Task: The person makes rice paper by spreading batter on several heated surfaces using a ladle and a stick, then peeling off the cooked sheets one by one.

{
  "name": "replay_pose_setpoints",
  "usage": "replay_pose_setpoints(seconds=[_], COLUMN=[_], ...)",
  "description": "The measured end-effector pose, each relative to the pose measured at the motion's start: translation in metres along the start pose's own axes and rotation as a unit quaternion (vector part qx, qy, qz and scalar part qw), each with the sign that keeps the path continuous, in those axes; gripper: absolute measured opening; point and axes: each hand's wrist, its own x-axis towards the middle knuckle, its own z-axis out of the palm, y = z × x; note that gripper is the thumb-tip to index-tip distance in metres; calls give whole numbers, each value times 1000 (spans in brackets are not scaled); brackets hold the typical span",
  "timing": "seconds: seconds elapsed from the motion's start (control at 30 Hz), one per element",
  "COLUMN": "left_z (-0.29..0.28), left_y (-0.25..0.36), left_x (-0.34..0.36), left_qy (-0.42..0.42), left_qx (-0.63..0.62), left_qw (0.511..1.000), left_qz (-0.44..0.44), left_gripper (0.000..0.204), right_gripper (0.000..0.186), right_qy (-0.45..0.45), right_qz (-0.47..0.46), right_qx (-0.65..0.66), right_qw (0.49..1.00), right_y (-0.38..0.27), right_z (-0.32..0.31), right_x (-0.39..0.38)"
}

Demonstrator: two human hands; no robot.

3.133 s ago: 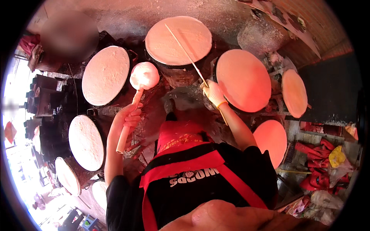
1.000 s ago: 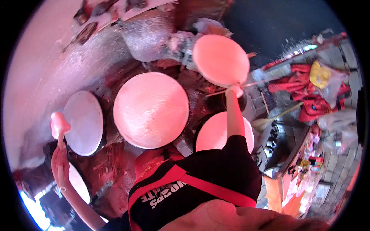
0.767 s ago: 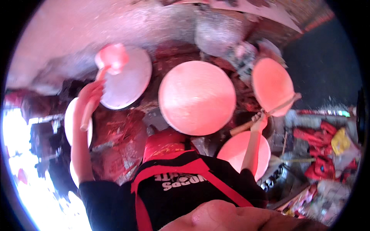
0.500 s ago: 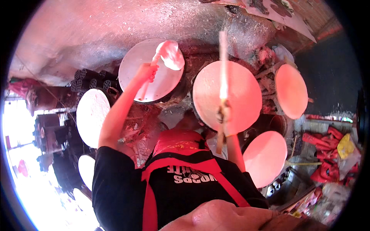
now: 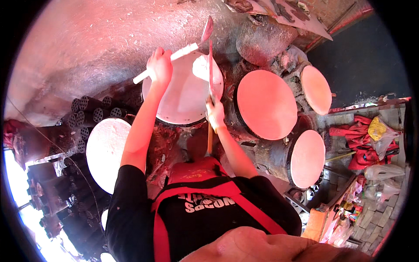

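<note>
My left hand (image 5: 160, 67) is closed round the pale handle of a ladle (image 5: 188, 50), raised over the far side of a round pale griddle (image 5: 174, 102). The ladle's head tips up at the far right end of its handle. A white mound of batter (image 5: 200, 67) lies on the griddle's right part. My right hand (image 5: 216, 112) grips a long thin blade-like tool (image 5: 211, 63) with a wooden handle, at the griddle's right edge. This tool points away from me, seen edge-on, its blade passing in front of the mound. Whether it touches the batter I cannot tell.
Round surfaces bearing pale sheets stand around me: one left (image 5: 107, 150), one right of the griddle (image 5: 267, 105), others farther right. Black perforated coal briquettes (image 5: 90, 103) are stacked at the left. Red cloth and plastic bags (image 5: 364, 139) lie far right.
My left hand has lifted the ladle and swung its head away; the white mound sits on the griddle. My right hand has brought its tool leftward from the neighbouring round sheet. The view has shifted.
</note>
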Motion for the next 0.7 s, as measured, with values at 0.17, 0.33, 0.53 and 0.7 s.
replay_pose_setpoints(seconds=[0.17, 0.33, 0.53, 0.7], left_z=[-47, -84, -140, -171], left_y=[-23, -62, -16, 5], left_x=[0, -126, -228, -251], left_qy=[-23, -185, -106, -73], left_qx=[-90, -343, -631, -620], left_qw=[993, 851, 483, 433], left_qz=[-72, -353, -597, -650], left_gripper=[12, 18, 16, 16], right_gripper=[16, 33, 35, 36], right_qy=[-135, 52, -4, -207], right_qz=[266, 239, 240, 264], right_qx=[360, 343, 328, 257], right_qw=[884, 907, 914, 906], right_y=[-36, -27, -37, -60], right_z=[-2, 8, 72, 42], right_x=[29, -66, -29, -6])
